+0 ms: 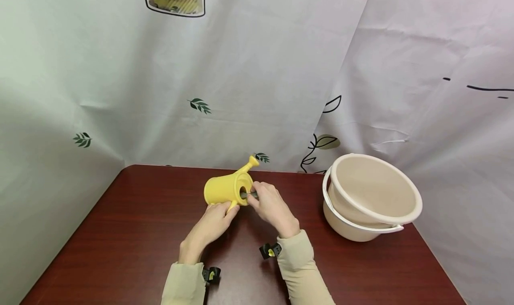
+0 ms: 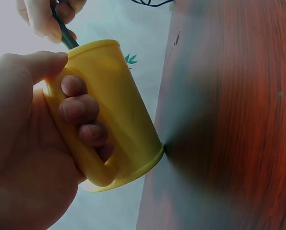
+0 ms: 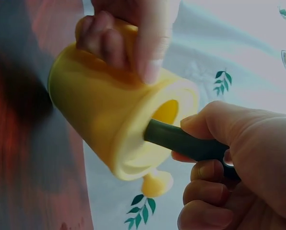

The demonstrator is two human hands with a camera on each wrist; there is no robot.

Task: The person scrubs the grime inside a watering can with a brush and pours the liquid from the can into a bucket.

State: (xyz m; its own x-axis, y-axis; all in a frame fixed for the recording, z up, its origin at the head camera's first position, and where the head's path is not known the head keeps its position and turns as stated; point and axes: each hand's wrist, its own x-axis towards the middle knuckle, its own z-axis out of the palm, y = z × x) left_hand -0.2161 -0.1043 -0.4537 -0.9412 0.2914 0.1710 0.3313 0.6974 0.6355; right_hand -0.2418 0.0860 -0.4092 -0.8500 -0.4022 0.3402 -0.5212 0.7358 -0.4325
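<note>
- the yellow watering can (image 1: 221,190) lies tipped over the far middle of the table (image 1: 152,238), its open top facing right and its spout pointing far and right; its base edge seems to touch the wood, though shadow blurs that spot.
- the left hand (image 1: 214,222), at the can's near side, has its fingers curled through the handle, thumb by the rim.
- the right hand (image 1: 275,204), right of the can, pinches a dark green tool (image 3: 191,143) between thumb and forefinger, other fingers bent; the tool's end sits in the can's opening.
- well to the right, a cream basin (image 1: 375,184) leans inside a cream bucket (image 1: 351,231).
- behind hangs a pale leaf-printed sheet (image 1: 261,51).
</note>
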